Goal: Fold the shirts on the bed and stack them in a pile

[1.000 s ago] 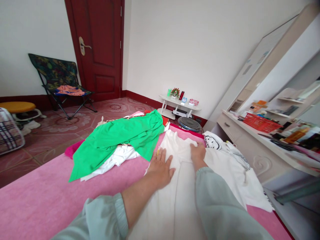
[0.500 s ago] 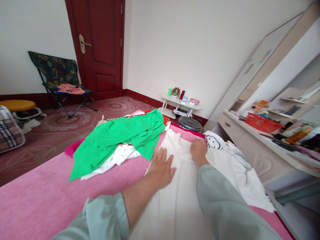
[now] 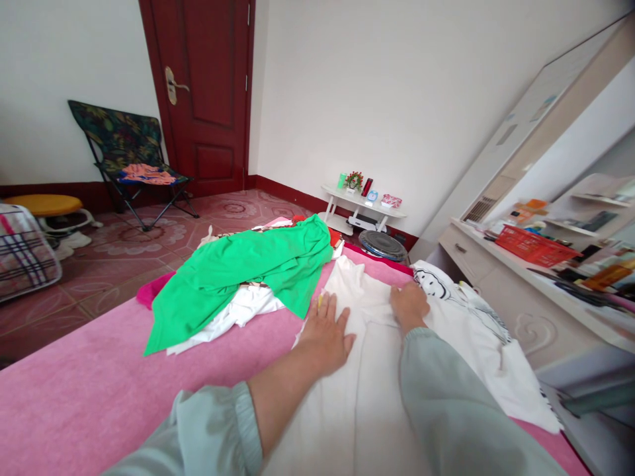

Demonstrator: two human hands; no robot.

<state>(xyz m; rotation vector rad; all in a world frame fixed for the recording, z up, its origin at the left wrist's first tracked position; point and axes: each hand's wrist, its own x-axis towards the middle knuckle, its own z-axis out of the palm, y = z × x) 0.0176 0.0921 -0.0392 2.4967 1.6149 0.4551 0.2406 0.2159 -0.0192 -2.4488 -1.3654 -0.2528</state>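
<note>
ok, green cloth (image 3: 238, 271) lies nr l hand (image 3: 327, 338), printed cloth (image 3: 479, 324) nr r hand (image 3: 409, 306).

White wall (image 3: 387, 86), red door (image 3: 211, 86), perhaps a dresser (image 3: 501, 284)

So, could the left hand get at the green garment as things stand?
Probably yes: the left hand rests on the white garment, close beside the green garment, and nothing visible stands between them.
</note>
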